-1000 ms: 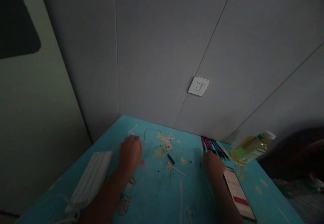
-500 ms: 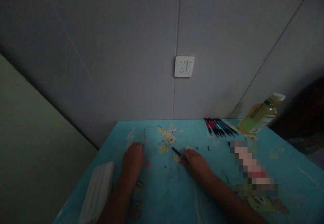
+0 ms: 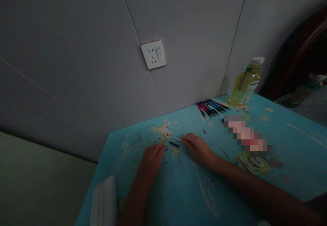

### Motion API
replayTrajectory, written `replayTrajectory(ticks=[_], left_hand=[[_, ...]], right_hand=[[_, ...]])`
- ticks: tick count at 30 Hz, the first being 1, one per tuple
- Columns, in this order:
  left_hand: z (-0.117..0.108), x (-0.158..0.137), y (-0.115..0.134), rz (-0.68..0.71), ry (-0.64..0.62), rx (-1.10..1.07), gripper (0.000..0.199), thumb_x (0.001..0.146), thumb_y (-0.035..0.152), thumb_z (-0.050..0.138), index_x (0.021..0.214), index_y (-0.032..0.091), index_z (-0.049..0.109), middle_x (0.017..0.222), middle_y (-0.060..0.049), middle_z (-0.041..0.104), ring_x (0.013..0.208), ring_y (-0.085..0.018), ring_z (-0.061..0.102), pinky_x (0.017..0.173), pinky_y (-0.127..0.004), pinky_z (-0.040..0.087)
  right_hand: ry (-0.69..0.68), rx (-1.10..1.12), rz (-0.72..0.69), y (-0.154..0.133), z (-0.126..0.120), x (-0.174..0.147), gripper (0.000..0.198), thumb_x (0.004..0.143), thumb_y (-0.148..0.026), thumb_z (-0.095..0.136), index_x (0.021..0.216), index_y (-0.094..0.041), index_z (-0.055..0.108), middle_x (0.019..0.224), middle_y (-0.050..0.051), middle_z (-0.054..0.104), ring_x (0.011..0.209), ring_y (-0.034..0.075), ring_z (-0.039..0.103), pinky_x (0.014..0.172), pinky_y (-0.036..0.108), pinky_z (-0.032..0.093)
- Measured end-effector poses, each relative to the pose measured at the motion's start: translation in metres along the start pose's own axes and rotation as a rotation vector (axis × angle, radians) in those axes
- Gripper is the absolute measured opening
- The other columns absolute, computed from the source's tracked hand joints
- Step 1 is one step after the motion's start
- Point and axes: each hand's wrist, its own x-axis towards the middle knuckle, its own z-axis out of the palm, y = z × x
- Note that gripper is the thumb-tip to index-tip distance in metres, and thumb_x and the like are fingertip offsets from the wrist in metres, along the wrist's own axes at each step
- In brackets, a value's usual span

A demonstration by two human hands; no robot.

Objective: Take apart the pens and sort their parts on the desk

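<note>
My right hand (image 3: 198,147) pinches a thin white rod (image 3: 177,139), which looks like a pen refill, just above the table. A black pen barrel (image 3: 174,144) lies on the cloth between my two hands. To its left, my left hand (image 3: 153,154) rests low over the table with its fingers drawn together. A tiny dark piece shows at its fingertips, too small to name. One small black part (image 3: 204,131) lies beyond my right hand, and a dark speck (image 3: 166,162) sits nearer to me.
Several pens (image 3: 212,108) lie in a row by the wall, beside a bottle of yellow liquid (image 3: 246,83). A blurred-out long item (image 3: 246,134) lies to the right. A white ridged block (image 3: 104,200) is at the left front. The patterned blue cloth (image 3: 184,192) covers the table.
The view has swung to the right. My right hand has let go of the black barrel, which now lies on the table, and holds the white rod. My left hand has moved closer to it.
</note>
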Motion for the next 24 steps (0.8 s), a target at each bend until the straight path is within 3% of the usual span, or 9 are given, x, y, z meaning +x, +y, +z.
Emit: replayTrajectory(ticks=[4, 7, 13, 20, 24], left_hand=[[0.015, -0.001, 0.03, -0.103, 0.131, -0.326, 0.036, 0.097, 0.02, 0.038, 0.129, 0.021, 0.054, 0.114, -0.011, 0.065, 0.101, -0.022, 0.062, 0.091, -0.037, 0.046], [0.019, -0.001, 0.05, -0.142, 0.146, -0.467, 0.033, 0.097, 0.023, 0.04, 0.126, 0.022, 0.055, 0.115, -0.01, 0.065, 0.102, -0.021, 0.062, 0.092, -0.035, 0.045], [0.019, -0.001, 0.058, -0.168, 0.081, -0.541, 0.027, 0.097, 0.027, 0.041, 0.116, 0.022, 0.06, 0.108, -0.008, 0.068, 0.1, -0.022, 0.062, 0.088, -0.034, 0.045], [0.015, -0.001, 0.057, -0.208, 0.074, -0.532, 0.023, 0.097, 0.027, 0.043, 0.114, 0.021, 0.058, 0.097, -0.005, 0.069, 0.085, -0.018, 0.064, 0.078, -0.028, 0.045], [0.018, -0.003, 0.058, -0.183, 0.034, -0.522, 0.023, 0.098, 0.027, 0.041, 0.114, 0.021, 0.057, 0.102, -0.006, 0.068, 0.093, -0.019, 0.064, 0.083, -0.029, 0.045]], right_hand=[[0.066, 0.582, 0.146, -0.009, -0.003, 0.001, 0.028, 0.093, -0.044, 0.052, 0.101, -0.018, 0.059, 0.081, 0.002, 0.069, 0.075, 0.016, 0.064, 0.072, 0.029, 0.049], [0.118, 0.757, 0.15, -0.016, -0.005, 0.0, 0.03, 0.089, -0.048, 0.059, 0.098, -0.02, 0.055, 0.081, 0.002, 0.071, 0.075, 0.016, 0.066, 0.076, 0.031, 0.05], [0.089, 0.784, 0.085, -0.025, 0.001, -0.008, 0.023, 0.092, -0.042, 0.059, 0.098, -0.022, 0.05, 0.083, 0.003, 0.072, 0.083, 0.018, 0.069, 0.085, 0.036, 0.05], [0.109, 0.576, 0.023, -0.027, 0.002, -0.013, 0.017, 0.094, -0.036, 0.057, 0.096, -0.02, 0.053, 0.088, 0.004, 0.07, 0.091, 0.019, 0.069, 0.086, 0.034, 0.05], [0.12, 0.461, -0.018, -0.025, -0.003, -0.012, 0.016, 0.094, -0.035, 0.057, 0.094, -0.02, 0.056, 0.088, 0.004, 0.069, 0.086, 0.018, 0.068, 0.083, 0.032, 0.05]])
